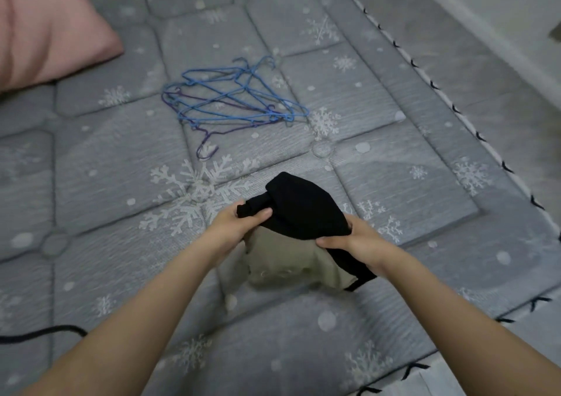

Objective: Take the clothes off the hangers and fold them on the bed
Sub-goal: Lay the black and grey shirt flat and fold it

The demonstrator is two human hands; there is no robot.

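Hangers (233, 104) lie bare in a heap at twelve o'clock on the bed (394, 159), so you seem near done: your left hand (235, 224) and right hand (353, 241) each pinch the black garment (303, 204) above a folded beige one (291, 262).

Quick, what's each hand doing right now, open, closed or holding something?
Left hand: grips one end of the folded black cloth garment.
Right hand: grips the same garment's other end.
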